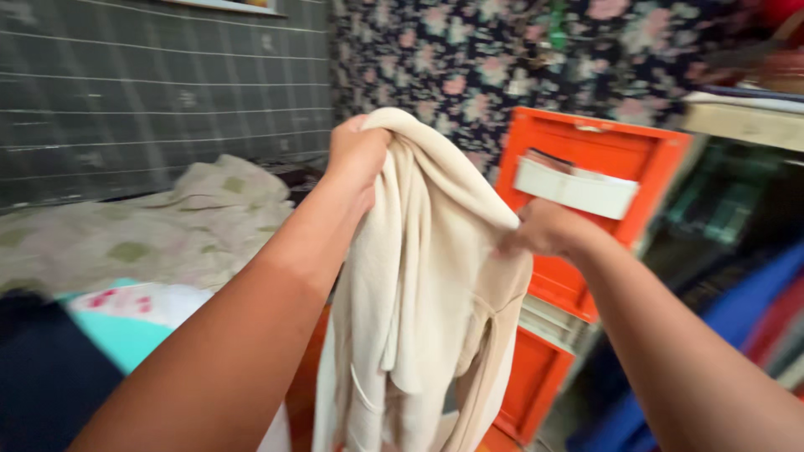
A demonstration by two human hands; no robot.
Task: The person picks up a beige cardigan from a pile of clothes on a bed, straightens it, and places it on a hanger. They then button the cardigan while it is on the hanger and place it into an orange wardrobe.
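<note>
A cream knitted garment (419,293) hangs in front of me, held up by both hands. My left hand (356,155) grips its top fold, raised high at the centre. My right hand (544,230) pinches the cloth at the garment's right edge, a little lower. The fabric drops in long folds down to the bottom of the view, and a beige lining or second layer shows at its lower right.
An orange plastic drawer unit (603,159) with a white handle stands right behind the garment. A bed with a pale patterned blanket (167,226) lies at the left, under a grey tiled wall. Floral wallpaper covers the back. Shelves with folded clothes (737,276) are at the right.
</note>
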